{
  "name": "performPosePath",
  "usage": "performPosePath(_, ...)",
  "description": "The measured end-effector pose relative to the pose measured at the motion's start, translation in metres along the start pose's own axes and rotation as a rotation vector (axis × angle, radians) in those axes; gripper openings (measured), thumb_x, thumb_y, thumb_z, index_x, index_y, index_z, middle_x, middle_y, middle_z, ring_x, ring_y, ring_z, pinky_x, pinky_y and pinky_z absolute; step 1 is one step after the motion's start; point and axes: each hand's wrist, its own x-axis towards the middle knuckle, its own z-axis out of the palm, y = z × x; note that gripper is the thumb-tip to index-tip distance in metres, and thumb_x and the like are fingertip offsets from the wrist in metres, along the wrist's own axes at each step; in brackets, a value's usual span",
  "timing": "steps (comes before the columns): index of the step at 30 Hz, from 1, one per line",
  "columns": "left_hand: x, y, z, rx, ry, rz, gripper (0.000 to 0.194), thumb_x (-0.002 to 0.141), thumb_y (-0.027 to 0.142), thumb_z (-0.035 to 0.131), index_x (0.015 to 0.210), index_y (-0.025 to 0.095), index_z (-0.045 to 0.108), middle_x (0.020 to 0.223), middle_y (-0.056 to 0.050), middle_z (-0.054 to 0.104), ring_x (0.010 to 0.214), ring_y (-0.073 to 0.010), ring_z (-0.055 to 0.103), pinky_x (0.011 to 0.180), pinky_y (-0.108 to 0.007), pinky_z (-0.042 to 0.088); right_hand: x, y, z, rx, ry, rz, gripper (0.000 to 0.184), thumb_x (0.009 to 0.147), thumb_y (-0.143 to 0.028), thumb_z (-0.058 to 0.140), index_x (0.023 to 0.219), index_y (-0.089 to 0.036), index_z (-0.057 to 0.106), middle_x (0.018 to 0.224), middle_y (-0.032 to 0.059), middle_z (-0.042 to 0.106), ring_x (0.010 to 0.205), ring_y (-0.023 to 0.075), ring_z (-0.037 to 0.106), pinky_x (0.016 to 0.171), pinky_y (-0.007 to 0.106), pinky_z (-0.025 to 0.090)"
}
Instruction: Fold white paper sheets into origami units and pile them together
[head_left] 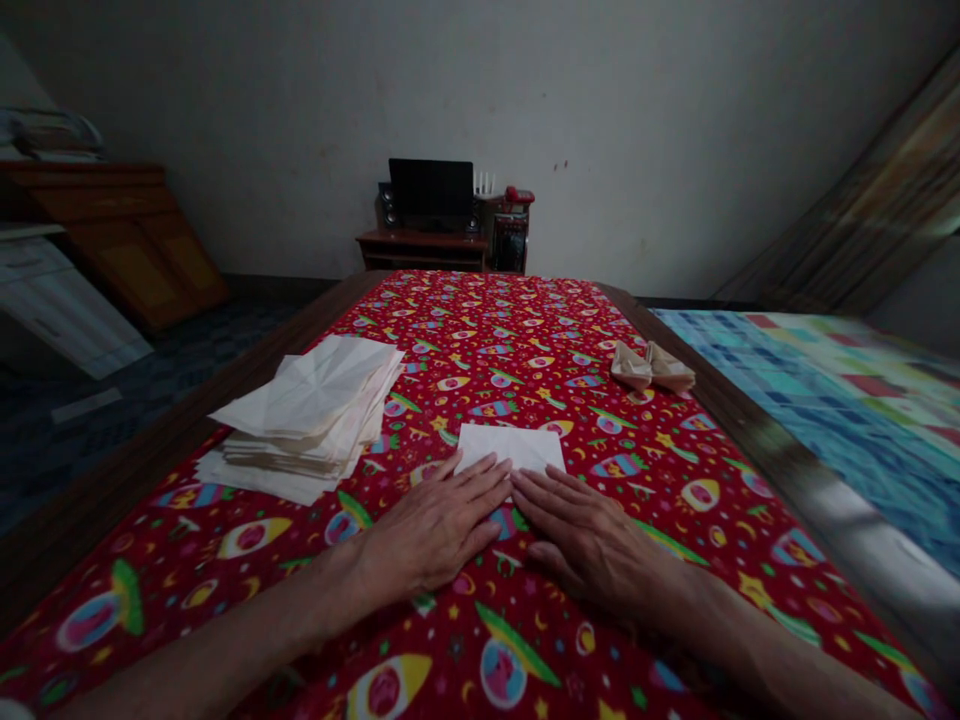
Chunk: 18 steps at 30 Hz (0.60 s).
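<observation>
A folded white sheet of paper [517, 444] lies flat on the red patterned cloth, directly in front of me. My left hand [442, 515] rests on its near left part with the fingers stretched out. On the near right part lie the outstretched fingers of my right hand [581, 525]. The fingertips of both hands almost meet at the middle of the near edge, and they hide that edge. To the left is an uneven stack of creased paper sheets [322, 390]. Two folded paper shapes [652, 367] stand at the right side of the cloth.
The red cloth [495, 320] covers a long table with dark wooden edges [739, 420]. Beyond its far end stand a monitor [431, 187], speakers and a red telephone [519, 194]. A bed [825, 400] is at the right, wooden cabinets [142, 240] at the left.
</observation>
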Motion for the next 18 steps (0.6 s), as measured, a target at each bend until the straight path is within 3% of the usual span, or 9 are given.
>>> performPosePath(5, -0.006, -0.010, -0.002, -0.039, 0.010, 0.017, 0.042, 0.094, 0.032, 0.040, 0.136, 0.027, 0.041, 0.145, -0.002, 0.039, 0.135, -0.0215, 0.032, 0.111, -0.043, 0.028, 0.002, 0.004, -0.006, 0.095, 0.039, -0.008, 0.032, 0.093, -0.020, 0.041, 0.120, -0.017, 0.058, 0.122, 0.0084, 0.061, 0.119, 0.0175, 0.052, 0.104, 0.037, 0.040)
performPosePath(9, -0.001, -0.012, 0.000, -0.239, 0.221, -0.010, 0.029, 0.093, 0.026, 0.041, 0.108, 0.019, 0.066, 0.117, -0.006, 0.065, 0.114, -0.0198, 0.056, 0.100, -0.036, 0.043, 0.005, 0.007, -0.005, 0.125, 0.102, -0.010, 0.026, 0.094, -0.018, 0.040, 0.106, -0.016, 0.063, 0.107, 0.0077, 0.068, 0.110, 0.0172, 0.058, 0.097, 0.034, 0.047)
performPosePath(13, 0.007, -0.012, 0.001, -0.478, 0.423, -0.151, 0.037, 0.093, 0.024, 0.038, 0.074, 0.015, 0.069, 0.084, -0.007, 0.072, 0.082, -0.0155, 0.066, 0.077, -0.027, 0.053, 0.010, 0.007, -0.005, 0.057, 0.108, -0.009, 0.024, 0.095, -0.022, 0.041, 0.107, -0.017, 0.060, 0.107, 0.0081, 0.067, 0.107, 0.0185, 0.059, 0.091, 0.034, 0.049)
performPosePath(18, 0.009, -0.019, 0.001, -0.660, 0.504, -0.335, 0.037, 0.092, 0.032, 0.042, 0.075, 0.015, 0.071, 0.088, -0.008, 0.072, 0.084, -0.0178, 0.067, 0.075, -0.028, 0.055, 0.020, 0.001, -0.013, -0.022, 0.005, 0.013, 0.016, 0.091, -0.014, 0.044, 0.095, -0.018, 0.059, 0.098, 0.0080, 0.066, 0.095, 0.0186, 0.061, 0.082, 0.031, 0.051)
